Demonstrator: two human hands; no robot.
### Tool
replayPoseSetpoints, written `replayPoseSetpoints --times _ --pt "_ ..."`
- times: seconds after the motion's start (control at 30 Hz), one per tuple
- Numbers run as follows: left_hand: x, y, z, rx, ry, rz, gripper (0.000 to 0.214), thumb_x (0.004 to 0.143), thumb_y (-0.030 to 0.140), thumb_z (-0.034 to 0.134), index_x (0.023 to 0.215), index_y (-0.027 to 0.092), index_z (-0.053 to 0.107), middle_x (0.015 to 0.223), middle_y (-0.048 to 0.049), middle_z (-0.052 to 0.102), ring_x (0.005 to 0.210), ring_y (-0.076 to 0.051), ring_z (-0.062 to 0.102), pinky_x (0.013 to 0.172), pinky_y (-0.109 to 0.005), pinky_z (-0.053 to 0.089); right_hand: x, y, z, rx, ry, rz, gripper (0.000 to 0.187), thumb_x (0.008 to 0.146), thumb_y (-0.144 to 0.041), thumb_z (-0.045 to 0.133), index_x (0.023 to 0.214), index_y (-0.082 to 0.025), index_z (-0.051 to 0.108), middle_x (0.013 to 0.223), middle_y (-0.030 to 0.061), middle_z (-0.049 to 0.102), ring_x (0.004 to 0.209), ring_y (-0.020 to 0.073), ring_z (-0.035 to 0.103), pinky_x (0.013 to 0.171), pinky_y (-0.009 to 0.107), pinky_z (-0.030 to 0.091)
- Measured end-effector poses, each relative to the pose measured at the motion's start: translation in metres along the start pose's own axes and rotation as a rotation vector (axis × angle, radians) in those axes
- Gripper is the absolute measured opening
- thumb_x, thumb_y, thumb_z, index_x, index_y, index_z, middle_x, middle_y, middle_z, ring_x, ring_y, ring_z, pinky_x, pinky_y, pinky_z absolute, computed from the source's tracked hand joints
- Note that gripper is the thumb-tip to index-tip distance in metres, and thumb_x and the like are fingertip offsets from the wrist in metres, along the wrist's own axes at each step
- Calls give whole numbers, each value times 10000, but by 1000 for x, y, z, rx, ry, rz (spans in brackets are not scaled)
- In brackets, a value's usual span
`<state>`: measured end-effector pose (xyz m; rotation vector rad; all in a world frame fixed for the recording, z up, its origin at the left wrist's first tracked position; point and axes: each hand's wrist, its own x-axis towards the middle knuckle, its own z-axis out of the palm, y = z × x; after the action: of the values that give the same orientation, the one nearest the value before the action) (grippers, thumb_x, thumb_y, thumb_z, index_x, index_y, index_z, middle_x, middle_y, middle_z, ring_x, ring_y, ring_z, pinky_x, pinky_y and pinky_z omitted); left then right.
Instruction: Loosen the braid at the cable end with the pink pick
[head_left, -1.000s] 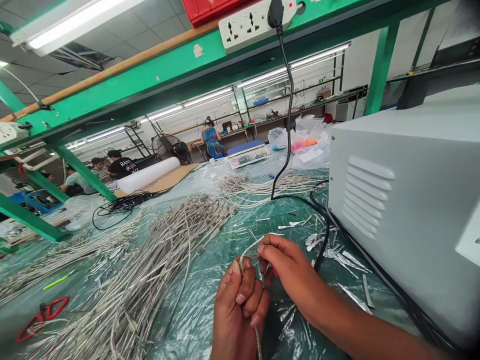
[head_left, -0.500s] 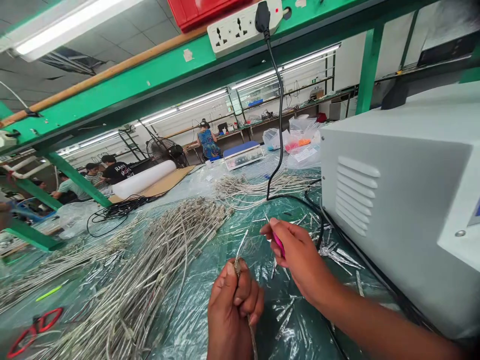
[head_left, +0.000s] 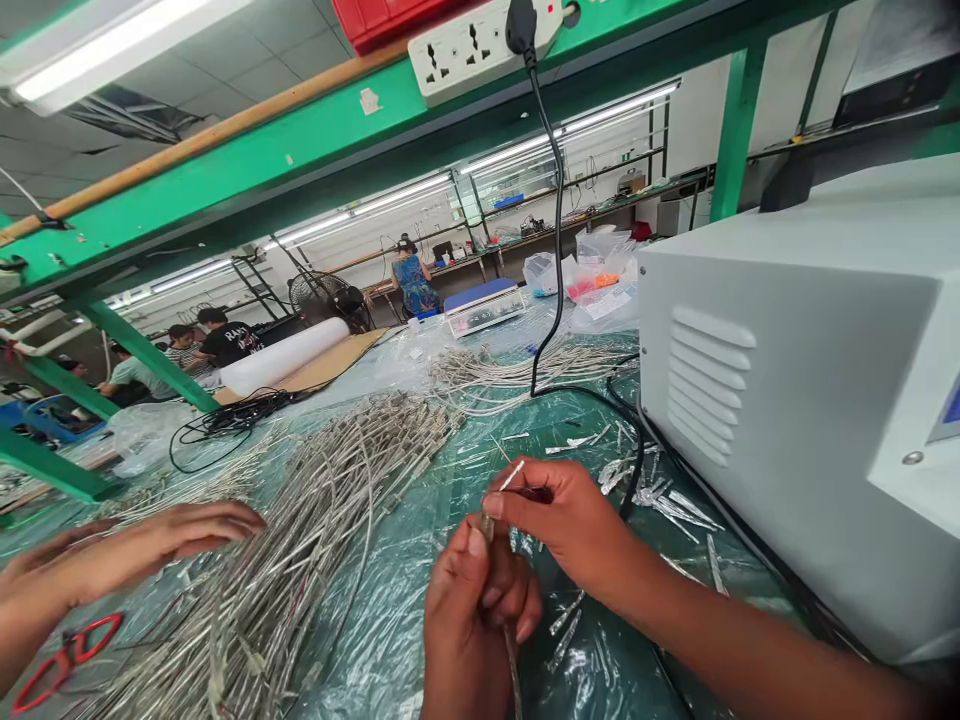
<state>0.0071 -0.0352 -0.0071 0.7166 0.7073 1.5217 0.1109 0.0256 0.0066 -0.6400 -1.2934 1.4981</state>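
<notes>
My left hand (head_left: 476, 610) is closed in a fist around a thin silver-grey cable (head_left: 512, 668), whose end sticks up past my thumb. My right hand (head_left: 559, 520) pinches a small silvery foil strip (head_left: 512, 474) at that cable end; something dark or pink shows inside its fingers, too hidden to name. Both hands hover over the green plastic-covered bench (head_left: 420, 600). A big heap of similar grey cables (head_left: 300, 540) lies just left of my hands.
Another person's hand (head_left: 142, 545) reaches onto the cable heap from the left. Red-handled scissors (head_left: 56, 655) lie at the lower left. A large white machine (head_left: 810, 380) stands at the right, black cords (head_left: 637, 450) and foil scraps (head_left: 675, 505) beside it. A scale (head_left: 484, 305) sits farther back.
My right hand came back down to the cable end held in my left fist. Another person's hand has entered from the left onto the cable heap.
</notes>
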Motion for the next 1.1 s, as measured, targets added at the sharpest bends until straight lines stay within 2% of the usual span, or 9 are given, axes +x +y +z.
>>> replayPoseSetpoints --times 0.2,0.3,0.5,0.57,0.63,0.73,0.8,1.0,1.1 --pt "1 -8 2 43 128 110 297 877 384 616 703 163 522 508 66 279 427 -75 217 386 -182 323 -5 4 4 -63 18 -16 256 785 -370 699 643 -167 635 683 4 585 667 141 544 619 259 449" --pt "1 -12 1 74 199 134 371 901 422 566 646 171 471 496 53 312 422 -89 271 388 -198 332 -7 3 5 -120 3 -26 227 819 -328 665 660 -169 632 710 2 576 682 143 556 646 269 462" --pt "3 -15 -5 258 293 174 431 902 492 541 617 183 447 460 45 351 404 -107 369 409 -216 351 -10 3 8 -350 4 -172 224 885 -226 583 681 -188 669 747 11 597 747 149 576 730 284 469" --pt "3 -15 -4 271 313 184 440 898 500 543 609 185 440 455 45 351 402 -110 373 410 -220 357 -10 4 9 -326 5 -151 217 884 -226 578 696 -193 680 762 15 593 758 154 583 709 281 490" --pt "3 -15 -2 246 323 175 458 893 499 552 589 182 425 454 47 341 401 -101 350 406 -215 356 -11 6 11 -274 15 -85 202 875 -267 585 709 -191 670 773 18 571 702 153 580 580 264 504" --pt "2 -13 1 193 353 175 411 877 496 584 649 166 494 462 64 324 398 -82 301 399 -195 347 -13 8 12 -214 28 2 211 851 -294 584 668 -189 581 737 3 523 550 127 530 379 229 434" --pt "2 -12 1 173 375 195 372 868 497 598 714 164 536 469 71 320 401 -79 289 397 -187 346 -14 8 13 -203 23 11 211 830 -250 577 637 -195 515 669 -22 496 494 110 508 378 224 432" --pt "4 -9 -4 189 399 203 398 877 481 589 655 168 485 475 59 333 419 -87 317 399 -191 359 -16 5 14 -167 -75 95 179 836 -230 527 661 -204 497 547 -36 513 478 134 539 457 253 443" --pt "4 -7 -3 213 359 188 360 877 500 577 750 164 555 476 69 320 407 -87 291 391 -198 365 -14 1 11 -259 -14 56 193 833 -249 540 648 -197 520 553 -35 491 514 122 489 489 243 387"
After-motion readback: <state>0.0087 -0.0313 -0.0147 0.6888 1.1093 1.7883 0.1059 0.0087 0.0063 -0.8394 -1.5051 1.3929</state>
